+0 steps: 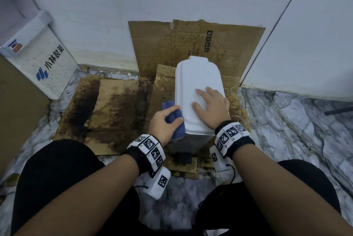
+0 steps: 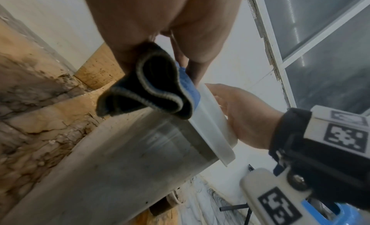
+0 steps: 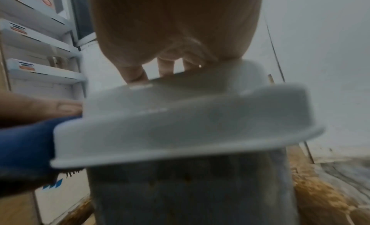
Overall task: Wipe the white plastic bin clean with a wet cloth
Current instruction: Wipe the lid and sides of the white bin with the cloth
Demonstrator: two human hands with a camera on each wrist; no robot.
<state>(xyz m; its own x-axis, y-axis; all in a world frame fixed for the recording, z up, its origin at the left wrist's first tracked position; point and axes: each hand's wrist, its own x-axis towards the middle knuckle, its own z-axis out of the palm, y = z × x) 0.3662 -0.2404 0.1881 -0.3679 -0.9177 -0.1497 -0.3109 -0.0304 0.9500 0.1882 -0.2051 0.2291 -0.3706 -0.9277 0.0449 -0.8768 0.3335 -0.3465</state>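
The white plastic bin [image 1: 196,83] stands upright on cardboard in front of me, its lid closed over a grey body [image 2: 128,157]. My right hand [image 1: 212,104] lies flat on the near right part of the lid [image 3: 180,117], fingers spread and straight. My left hand [image 1: 164,123] grips a bunched blue cloth [image 1: 176,119] and holds it against the lid's left near edge. In the left wrist view the blue cloth [image 2: 156,89] hangs in folds from my fingers against the lid rim [image 2: 212,117]. The right wrist view shows the blue cloth [image 3: 26,142] at the lid's left side.
Stained brown cardboard [image 1: 118,106] covers the marble floor [image 1: 296,125] under and behind the bin, leaning on the white wall [image 1: 133,6]. A white printed box [image 1: 51,64] stands at the left. A black pedal [image 1: 184,157] sticks out at the bin's base. My knees are at the bottom.
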